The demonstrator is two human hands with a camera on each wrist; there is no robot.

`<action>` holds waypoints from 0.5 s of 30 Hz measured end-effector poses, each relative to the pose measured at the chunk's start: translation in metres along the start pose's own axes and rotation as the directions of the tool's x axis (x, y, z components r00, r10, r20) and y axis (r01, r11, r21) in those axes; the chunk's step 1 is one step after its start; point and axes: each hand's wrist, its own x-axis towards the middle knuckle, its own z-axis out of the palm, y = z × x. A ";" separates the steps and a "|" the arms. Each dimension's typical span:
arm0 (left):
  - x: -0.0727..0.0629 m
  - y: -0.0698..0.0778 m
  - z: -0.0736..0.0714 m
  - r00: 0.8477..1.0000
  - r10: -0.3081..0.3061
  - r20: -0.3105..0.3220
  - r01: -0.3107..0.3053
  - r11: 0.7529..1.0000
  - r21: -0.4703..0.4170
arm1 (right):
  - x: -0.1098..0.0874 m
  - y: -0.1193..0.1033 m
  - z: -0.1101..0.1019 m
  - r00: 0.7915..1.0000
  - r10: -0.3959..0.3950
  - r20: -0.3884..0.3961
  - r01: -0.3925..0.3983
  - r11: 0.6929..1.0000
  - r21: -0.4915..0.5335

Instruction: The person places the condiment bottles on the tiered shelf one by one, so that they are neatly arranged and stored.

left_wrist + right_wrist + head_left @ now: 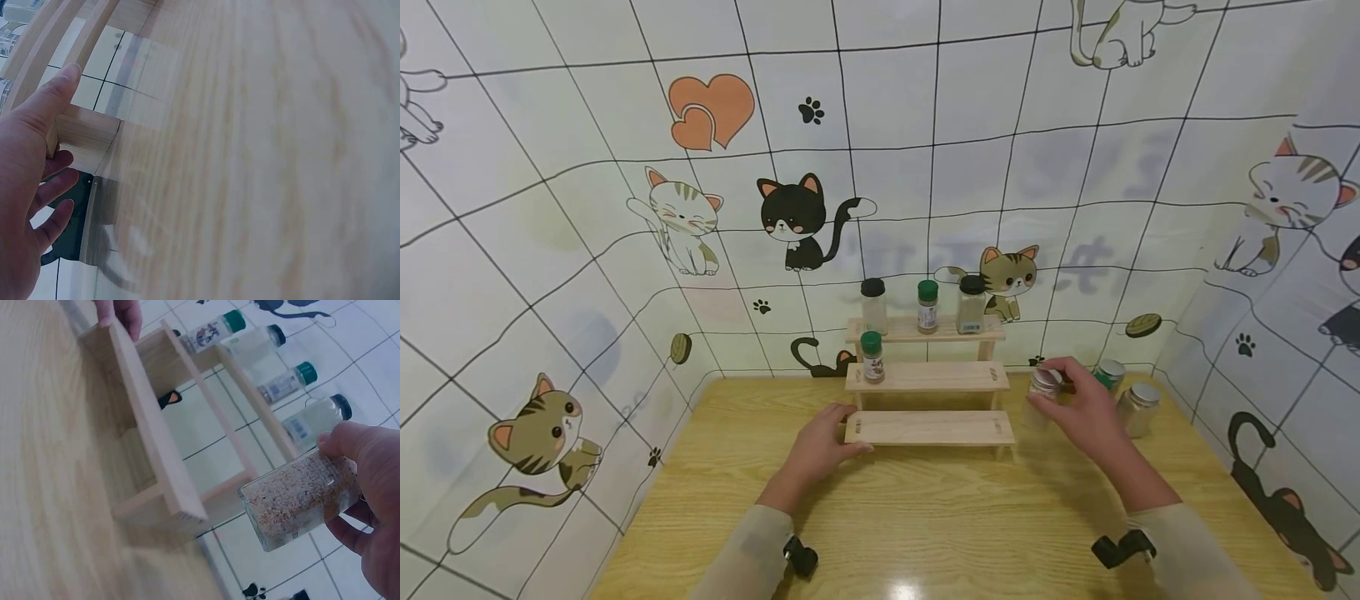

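My left hand [816, 450] holds the left end of the lowest shelf of a three-step wooden rack [928, 427], thumb along its front edge. In my right hand [1086, 412], beside the rack's right side, a clear glass spice jar [297, 500] full of pale pinkish grains is gripped near its lid. It tilts in the right wrist view. The top step bears a black-capped jar [874, 310], a green-capped jar [927, 310] and another black-capped jar [972, 308]. Another green-capped spice jar [872, 360] stands at the left of the middle step.
Behind my right hand, a jar with green around it [1108, 377] and a silver-lidded glass jar [1139, 408] stand on the wooden table [917, 517]. A wall covering [895, 125] printed with cats and grid lines encloses the back and sides.
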 end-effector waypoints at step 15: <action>0.000 0.000 -0.001 1.000 -0.004 0.011 0.004 1.000 0.003 | 0.055 -0.045 0.022 0.989 -0.098 0.108 0.086 0.989 0.118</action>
